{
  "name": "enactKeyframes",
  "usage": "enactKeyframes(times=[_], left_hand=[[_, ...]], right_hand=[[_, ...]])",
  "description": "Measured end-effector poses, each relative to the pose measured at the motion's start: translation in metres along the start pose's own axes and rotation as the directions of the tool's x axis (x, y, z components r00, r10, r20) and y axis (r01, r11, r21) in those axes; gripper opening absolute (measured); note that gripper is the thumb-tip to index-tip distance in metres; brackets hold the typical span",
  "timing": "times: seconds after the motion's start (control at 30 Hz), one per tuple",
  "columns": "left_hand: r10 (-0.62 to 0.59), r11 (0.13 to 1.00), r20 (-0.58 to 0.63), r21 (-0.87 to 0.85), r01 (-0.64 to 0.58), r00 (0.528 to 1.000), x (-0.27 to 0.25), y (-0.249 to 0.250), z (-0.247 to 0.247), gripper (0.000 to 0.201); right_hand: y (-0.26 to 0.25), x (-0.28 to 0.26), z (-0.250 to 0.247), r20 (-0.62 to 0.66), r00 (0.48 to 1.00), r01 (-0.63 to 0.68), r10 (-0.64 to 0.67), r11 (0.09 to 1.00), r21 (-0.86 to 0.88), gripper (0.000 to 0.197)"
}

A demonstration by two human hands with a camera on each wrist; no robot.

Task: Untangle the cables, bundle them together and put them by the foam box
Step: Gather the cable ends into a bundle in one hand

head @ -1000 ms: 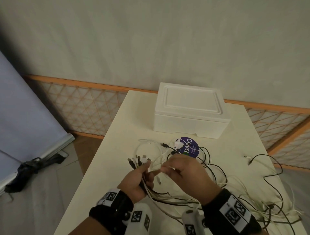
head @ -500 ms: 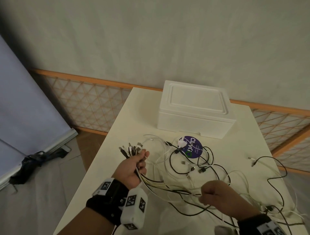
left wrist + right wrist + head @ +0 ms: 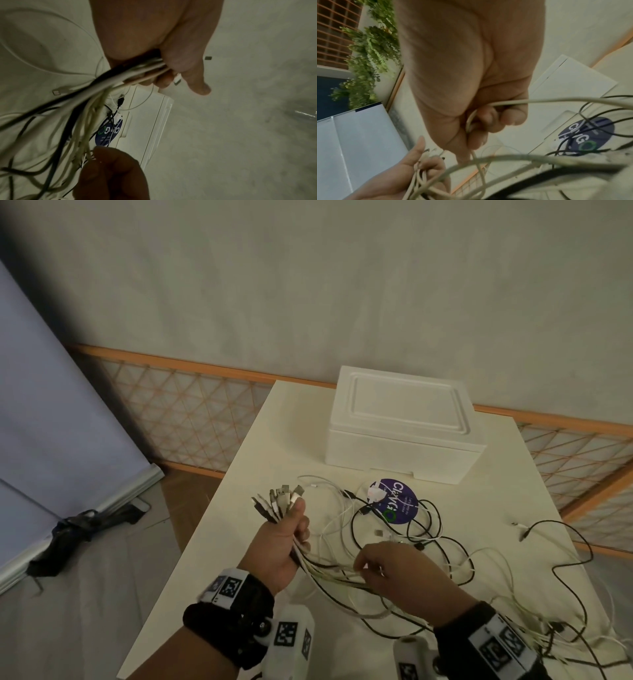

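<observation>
So the left hand (image 3: pixel 279 546) is raised above the counter (image 3: pixel 274 440), fist wrapped tight around a bunch of cables (image 3: pixel 346 571), with all the plug ends (image 3: pixel 277 499) fanning out past the thumb. Mix of white and black cords in there. In the left wrist view you can see them squeezed between palm and fingers (image 3: pixel 163 79).

The right hand (image 3: pixel 397 573) sits just to the right, fingers curled, holding a pale cord (image 3: pixel 556 100) close to where the strands trail out of the left fist. The rest of the cables are still a loose mess sprawled over the counter, looping toward its right edge and the near corner.

The foam box (image 3: pixel 400 426) sits at the far end of the counter, lid on. A round purple sticker (image 3: pixel 399 501) lies just in front of it with a few black loops lying over it.
</observation>
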State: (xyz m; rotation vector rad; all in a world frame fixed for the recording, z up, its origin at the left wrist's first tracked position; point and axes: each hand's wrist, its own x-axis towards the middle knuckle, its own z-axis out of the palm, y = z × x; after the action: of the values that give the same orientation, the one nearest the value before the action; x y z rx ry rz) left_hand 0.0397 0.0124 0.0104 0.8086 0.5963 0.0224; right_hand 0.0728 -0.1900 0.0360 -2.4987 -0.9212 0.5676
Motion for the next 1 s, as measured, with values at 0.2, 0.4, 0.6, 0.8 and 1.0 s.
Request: enactKeyframes(times=[0.2, 0.4, 0.6, 0.8, 1.0], left_hand=[[-0.089, 0.969, -0.027, -0.235, 0.080, 0.996, 0.002, 0.023, -0.032, 0.046], [-0.085, 0.982, -0.095, -0.174, 0.067, 0.992, 0.003, 0.027, -0.062, 0.057], [-0.059, 0.988, -0.253, -0.151, 0.021, 0.966, 0.008, 0.035, -0.101, 0.047], [-0.028, 0.992, -0.375, -0.127, -0.022, 0.927, 0.001, 0.047, -0.142, 0.048], [-0.036, 0.992, -0.309, -0.130, -0.004, 0.950, -0.002, 0.051, -0.127, 0.044]], right_hand=[[0.026, -0.014, -0.025, -0.214, 0.971, -0.103, 0.107, 0.994, 0.029, 0.057], [0.059, -0.037, -0.052, -0.365, 0.906, -0.251, 0.212, 0.966, -0.063, 0.071], [0.101, -0.057, -0.058, -0.493, 0.775, -0.496, 0.395, 0.864, -0.086, 0.051], [0.191, -0.115, -0.064, -0.635, 0.517, -0.704, 0.575, 0.707, 0.067, 0.051], [0.192, -0.113, -0.058, -0.622, 0.543, -0.755, 0.565, 0.653, -0.066, 0.052]])
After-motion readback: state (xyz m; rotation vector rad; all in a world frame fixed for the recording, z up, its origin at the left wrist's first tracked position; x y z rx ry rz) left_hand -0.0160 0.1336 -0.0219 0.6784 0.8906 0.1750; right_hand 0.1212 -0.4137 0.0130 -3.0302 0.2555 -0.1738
